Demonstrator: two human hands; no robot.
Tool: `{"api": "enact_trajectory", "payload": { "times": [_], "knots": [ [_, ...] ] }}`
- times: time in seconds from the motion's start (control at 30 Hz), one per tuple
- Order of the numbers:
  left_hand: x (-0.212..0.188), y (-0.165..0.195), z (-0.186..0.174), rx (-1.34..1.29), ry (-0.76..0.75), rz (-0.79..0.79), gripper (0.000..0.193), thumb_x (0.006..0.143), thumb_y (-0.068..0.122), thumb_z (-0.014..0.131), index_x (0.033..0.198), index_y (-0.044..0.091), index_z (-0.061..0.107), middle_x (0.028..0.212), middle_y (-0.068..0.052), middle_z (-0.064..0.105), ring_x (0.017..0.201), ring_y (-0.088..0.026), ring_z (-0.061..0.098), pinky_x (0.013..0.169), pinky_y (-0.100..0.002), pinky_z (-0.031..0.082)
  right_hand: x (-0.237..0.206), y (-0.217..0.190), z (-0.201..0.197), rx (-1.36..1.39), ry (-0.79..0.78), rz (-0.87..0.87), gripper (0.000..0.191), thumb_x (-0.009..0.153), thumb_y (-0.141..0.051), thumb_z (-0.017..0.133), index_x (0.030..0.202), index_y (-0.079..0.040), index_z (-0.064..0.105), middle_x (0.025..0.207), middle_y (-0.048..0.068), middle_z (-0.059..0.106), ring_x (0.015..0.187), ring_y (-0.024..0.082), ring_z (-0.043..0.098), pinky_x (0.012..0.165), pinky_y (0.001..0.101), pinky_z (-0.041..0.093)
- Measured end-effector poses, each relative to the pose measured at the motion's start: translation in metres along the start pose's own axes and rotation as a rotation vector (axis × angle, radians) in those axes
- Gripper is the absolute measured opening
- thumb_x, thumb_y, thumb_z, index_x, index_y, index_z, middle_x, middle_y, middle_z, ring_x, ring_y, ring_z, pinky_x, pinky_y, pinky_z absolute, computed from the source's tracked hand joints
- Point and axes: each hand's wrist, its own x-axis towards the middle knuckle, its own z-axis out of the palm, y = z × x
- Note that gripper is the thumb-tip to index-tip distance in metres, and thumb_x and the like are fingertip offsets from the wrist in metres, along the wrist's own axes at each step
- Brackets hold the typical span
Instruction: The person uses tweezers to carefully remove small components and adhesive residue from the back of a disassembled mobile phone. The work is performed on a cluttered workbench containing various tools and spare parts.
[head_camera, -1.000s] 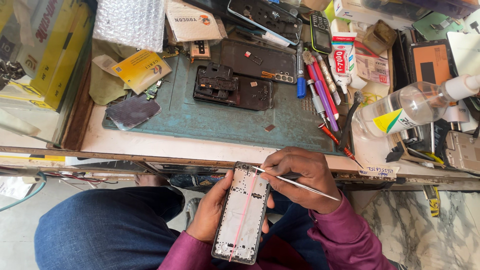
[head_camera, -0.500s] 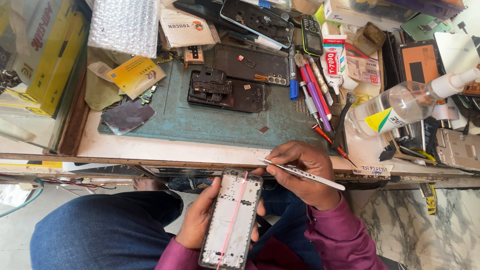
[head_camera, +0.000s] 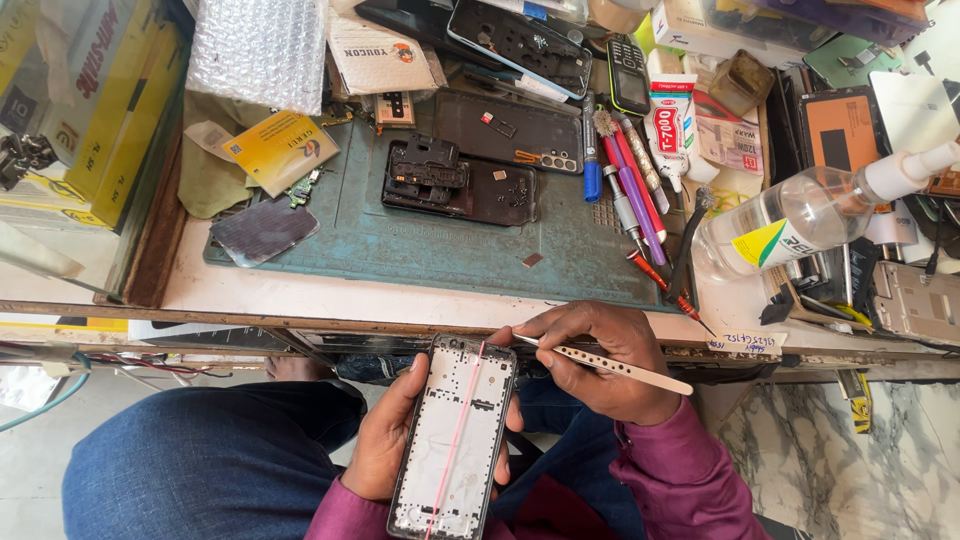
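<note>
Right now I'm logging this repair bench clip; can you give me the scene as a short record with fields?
left hand: holds phone frame over the lap
right hand: holds tweezers, tip at the frame's top right corner
bench: green mat with an opened phone
right of mat: clear spray bottle

Yellow cardboard boxes stacked far left. Small yellow packet beside bubble wrap. Clear bottle's yellow-green label at right.
</note>
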Motion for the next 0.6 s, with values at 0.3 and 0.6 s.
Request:
{"api": "enact_trajectory", "payload": {
  "times": [0.3, 0.6],
  "knots": [
    [-0.001, 0.000, -0.002, -0.030, 0.028, -0.019, 0.080, 0.103, 0.058, 0.028, 0.166, 0.008, 0.023, 0.113, -0.031, 0.063, 0.081, -0.040, 0.073, 0.070, -0.045, 0.064, 0.002, 0.000, 0.005, 0.135, 0.022, -0.033, 0.013, 0.100, -0.007, 0.067, 0.110, -0.001, 0.062, 0.120, 0.021, 0.074, 0.117, 0.026, 0.072, 0.101, 0.0384, 0.060],
    [-0.004, 0.000, -0.001, -0.069, 0.005, -0.042, 0.080, 0.103, 0.058, 0.025, 0.167, 0.009, 0.019, 0.116, -0.032, 0.062, 0.082, -0.041, 0.073, 0.068, -0.046, 0.064, 0.009, -0.011, 0.003, -0.121, -0.032, -0.057, 0.012, 0.096, -0.007, 0.067, 0.107, -0.004, 0.063, 0.116, 0.020, 0.077, 0.114, 0.026, 0.077, 0.097, 0.0366, 0.063]
  ]
}}
